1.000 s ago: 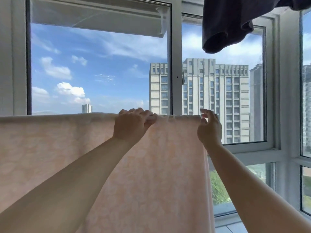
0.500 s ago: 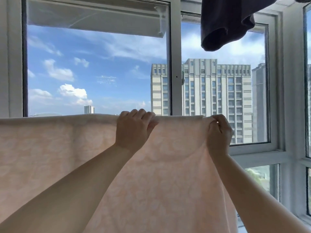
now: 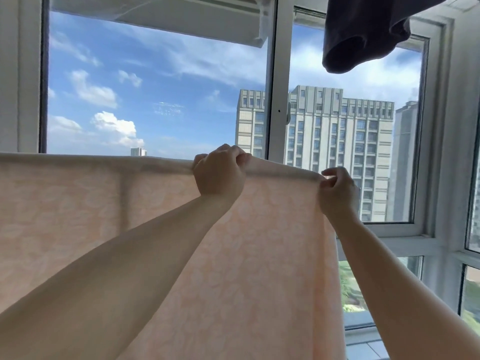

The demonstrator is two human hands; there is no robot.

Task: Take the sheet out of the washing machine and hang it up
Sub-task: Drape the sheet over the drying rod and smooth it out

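The pale peach cotton sheet with a faint white floral print (image 3: 259, 268) hangs in front of me, draped over a line or rail I cannot make out beneath the fold. Its top edge runs level from the left border of the head view to a corner right of centre, and the cloth falls straight down out of the bottom of the frame.

My left hand (image 3: 220, 173) is clenched over that top fold near the middle, knuckles up, fingers curled round the bunched fabric. My right hand (image 3: 337, 189) grasps the sheet's right top corner, thumb and fingertips pinching the cloth at the very end of the fold. Both forearms reach up from the lower corners of the frame, the left one lying across the face of the sheet.

Behind the sheet stands a white-framed window (image 3: 272, 100) with a vertical mullion just above my left hand. Through the glass I see blue sky with scattered clouds and a tall grey apartment block (image 3: 337, 152). A dark navy garment (image 3: 368, 29) hangs from above at the upper right, well apart from the sheet. Green treetops (image 3: 349, 292) show low through the lower right pane.
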